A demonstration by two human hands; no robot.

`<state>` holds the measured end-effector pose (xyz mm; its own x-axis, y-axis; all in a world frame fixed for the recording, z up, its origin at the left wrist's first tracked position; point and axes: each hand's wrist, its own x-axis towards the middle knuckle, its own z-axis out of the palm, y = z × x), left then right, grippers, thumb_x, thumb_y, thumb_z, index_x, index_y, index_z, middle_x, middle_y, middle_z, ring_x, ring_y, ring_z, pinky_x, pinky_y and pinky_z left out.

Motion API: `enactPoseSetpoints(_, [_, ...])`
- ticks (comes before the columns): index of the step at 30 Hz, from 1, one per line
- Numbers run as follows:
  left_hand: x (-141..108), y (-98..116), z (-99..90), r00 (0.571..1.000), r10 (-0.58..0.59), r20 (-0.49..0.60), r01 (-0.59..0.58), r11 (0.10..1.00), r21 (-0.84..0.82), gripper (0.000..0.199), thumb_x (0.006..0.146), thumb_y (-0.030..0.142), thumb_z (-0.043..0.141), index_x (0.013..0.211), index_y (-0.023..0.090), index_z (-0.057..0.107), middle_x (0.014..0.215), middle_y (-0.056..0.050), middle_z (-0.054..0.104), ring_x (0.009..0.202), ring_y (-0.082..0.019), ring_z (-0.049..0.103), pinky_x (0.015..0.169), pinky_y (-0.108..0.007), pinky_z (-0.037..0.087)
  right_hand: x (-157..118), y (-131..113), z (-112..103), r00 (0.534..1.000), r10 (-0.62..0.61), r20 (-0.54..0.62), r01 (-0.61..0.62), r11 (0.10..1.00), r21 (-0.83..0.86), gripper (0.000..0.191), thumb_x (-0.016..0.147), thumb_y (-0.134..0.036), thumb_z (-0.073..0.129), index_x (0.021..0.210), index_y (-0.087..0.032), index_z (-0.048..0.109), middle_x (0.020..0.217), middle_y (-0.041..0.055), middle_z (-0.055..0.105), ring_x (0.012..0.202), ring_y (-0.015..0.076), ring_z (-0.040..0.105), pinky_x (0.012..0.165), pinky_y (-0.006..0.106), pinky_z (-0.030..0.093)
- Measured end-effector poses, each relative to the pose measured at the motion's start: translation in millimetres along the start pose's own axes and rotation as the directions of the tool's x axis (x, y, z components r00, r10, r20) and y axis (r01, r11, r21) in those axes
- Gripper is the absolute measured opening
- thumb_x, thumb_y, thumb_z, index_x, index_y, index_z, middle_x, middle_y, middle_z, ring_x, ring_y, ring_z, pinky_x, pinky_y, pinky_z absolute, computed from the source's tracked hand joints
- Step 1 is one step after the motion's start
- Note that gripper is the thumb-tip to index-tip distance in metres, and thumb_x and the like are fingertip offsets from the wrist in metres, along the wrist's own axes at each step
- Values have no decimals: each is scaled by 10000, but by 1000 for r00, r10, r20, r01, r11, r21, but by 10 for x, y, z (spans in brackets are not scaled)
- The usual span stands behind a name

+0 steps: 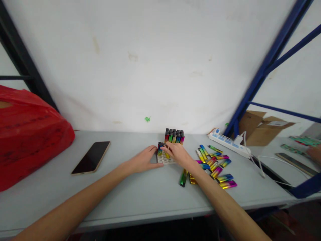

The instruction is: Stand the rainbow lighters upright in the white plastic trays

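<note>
A pale tray with round holes (163,160) lies on the table in front of me. My left hand (142,160) rests at its left side, fingers and thumb spread around the near left corner and touching it. A blue-and-yellow lighter (159,149) with a black top stands upright in the tray beside those fingers. Over the tray, my right hand (177,153) is closed in a pinch on a yellow lighter (167,155), partly hidden by the fingers. Behind the hand, several lighters (174,134) stand upright in tight rows, their lower parts hidden.
Several shiny multicoloured lighters (215,164) lie loose at the right, some under my right forearm. A phone (91,157) and a red plastic bag (30,134) are left. A power strip (229,144), cardboard box (263,130) and another person's hand (314,153) are farther right.
</note>
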<state>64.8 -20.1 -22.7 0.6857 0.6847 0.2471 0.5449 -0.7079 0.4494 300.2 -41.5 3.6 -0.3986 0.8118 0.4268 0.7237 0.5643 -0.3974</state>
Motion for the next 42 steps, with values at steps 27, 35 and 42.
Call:
enactPoseSetpoints(27, [14, -73, 8, 999, -9, -32, 10, 1000, 9, 738, 905, 755, 743, 1387, 208, 631, 1434, -181, 680, 1351, -395, 656, 1208, -530, 515, -78, 140, -354, 985, 131, 115, -90, 948, -307, 453, 1146, -540, 546, 961, -186, 760, 903, 110, 801, 845, 228, 736, 718, 292, 415])
enactPoseSetpoints(35, [18, -81, 8, 1000, -18, -22, 19, 999, 36, 793, 906, 821, 682, 1390, 196, 621, 1467, -194, 673, 1374, -396, 653, 1210, -515, 506, -357, 782, -744, 741, 672, 3, -573, 635, -518, 261, 1025, -302, 739, 1217, -132, 783, 1229, 238, 789, 1113, 319, 766, 884, 355, 536])
enactPoseSetpoints(42, [12, -79, 8, 999, 1, -38, 0, 1000, 24, 744, 905, 804, 704, 1351, 212, 638, 1416, -175, 692, 1329, -384, 670, 1193, -506, 519, -297, 798, -536, 815, 576, 55, -498, 746, -441, 253, 910, -133, 778, 1154, -172, 827, 1112, 135, 832, 1088, 254, 767, 912, 298, 539])
